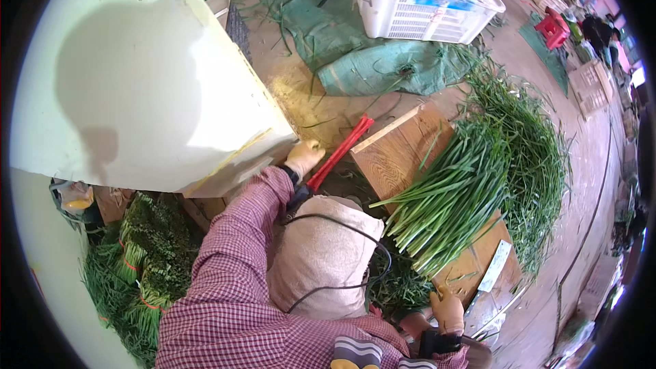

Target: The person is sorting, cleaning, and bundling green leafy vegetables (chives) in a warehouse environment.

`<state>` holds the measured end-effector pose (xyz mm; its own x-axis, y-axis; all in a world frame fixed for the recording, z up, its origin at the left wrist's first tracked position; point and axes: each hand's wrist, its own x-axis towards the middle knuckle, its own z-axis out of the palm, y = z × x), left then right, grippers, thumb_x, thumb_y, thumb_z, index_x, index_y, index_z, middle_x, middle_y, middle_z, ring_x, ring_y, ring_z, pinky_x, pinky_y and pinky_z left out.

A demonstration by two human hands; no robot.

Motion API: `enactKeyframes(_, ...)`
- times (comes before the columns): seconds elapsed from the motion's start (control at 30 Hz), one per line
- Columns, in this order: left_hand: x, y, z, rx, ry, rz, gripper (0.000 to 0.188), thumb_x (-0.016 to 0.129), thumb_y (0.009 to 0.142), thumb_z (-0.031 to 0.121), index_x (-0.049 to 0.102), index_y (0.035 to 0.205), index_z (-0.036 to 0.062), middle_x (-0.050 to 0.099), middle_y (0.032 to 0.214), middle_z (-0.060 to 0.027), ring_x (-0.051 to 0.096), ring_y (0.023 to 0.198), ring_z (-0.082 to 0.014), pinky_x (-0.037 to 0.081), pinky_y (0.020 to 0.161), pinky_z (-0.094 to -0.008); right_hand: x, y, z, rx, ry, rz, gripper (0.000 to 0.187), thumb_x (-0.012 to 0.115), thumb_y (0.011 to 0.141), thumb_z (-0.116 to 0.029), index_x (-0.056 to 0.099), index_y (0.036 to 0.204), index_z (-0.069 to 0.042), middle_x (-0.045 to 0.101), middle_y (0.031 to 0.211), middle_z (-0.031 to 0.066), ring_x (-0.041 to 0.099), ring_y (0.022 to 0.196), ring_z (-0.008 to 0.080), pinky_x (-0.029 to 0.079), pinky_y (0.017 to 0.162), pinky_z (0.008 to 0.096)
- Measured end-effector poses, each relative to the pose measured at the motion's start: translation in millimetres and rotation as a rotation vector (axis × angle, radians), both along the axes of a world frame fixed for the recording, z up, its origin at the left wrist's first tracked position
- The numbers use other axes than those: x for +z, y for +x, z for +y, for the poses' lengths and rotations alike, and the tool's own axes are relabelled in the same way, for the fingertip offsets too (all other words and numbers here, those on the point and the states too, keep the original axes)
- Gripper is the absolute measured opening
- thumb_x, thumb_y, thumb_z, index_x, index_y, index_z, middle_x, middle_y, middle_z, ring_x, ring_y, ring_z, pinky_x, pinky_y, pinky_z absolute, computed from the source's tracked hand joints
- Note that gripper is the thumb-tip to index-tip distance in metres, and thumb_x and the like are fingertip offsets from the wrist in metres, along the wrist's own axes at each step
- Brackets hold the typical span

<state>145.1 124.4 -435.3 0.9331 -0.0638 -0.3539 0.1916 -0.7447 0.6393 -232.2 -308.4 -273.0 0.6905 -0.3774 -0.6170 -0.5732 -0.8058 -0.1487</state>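
My left hand (305, 157), in a pale yellowish glove, is closed beside a bundle of thin red ties (342, 152), near the corner of a white panel. Whatever its curled fingers hold, if anything, is hidden. My right hand (447, 310), gloved too, is at the near edge of a wooden board (396, 154), fingers slightly apart and nothing visible in them. A knife (495, 266) with a broad, light blade lies on the board next to this hand. Across the board is a heap of long green leafy stalks (454, 191), their pale ends toward me.
A white panel (123, 82) fills the left side. Below it are tied green bunches (140, 260). Loose green leaves (529, 157) pile behind the board. Farther off are a white crate (424, 10), green sheeting (389, 68) and a red stool (553, 27). A cloth-covered bulge (328, 253) with a black cord is before me.
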Motion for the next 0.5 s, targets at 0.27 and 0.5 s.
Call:
enactKeyframes(0.27,-91,-31,-15,-0.092,0.682,-0.186,0.035,0.058,0.09,0.017,0.061,0.125,0.0096,0.062,0.122,-0.0088,0.059,0.116,-0.0265,0.048,0.093,-0.0406,-1,-21,3,-0.02,-0.062,0.06,0.036,0.063,0.093,-0.041,0.074,0.102,-0.008,0.074,0.095,0.0207,0.072,0.088,0.0395,0.056,0.077,0.0485)
enactKeyframes(0.5,-124,-29,3,-0.082,0.872,-0.347,0.033,0.049,0.095,0.016,0.058,0.127,0.0101,0.059,0.118,-0.0052,0.056,0.111,-0.0226,0.046,0.09,-0.0373,-19,-19,21,-0.028,0.097,0.18,0.043,0.062,0.095,-0.039,0.068,0.124,-0.007,0.075,0.099,0.02,0.072,0.094,0.0389,0.056,0.082,0.0463)
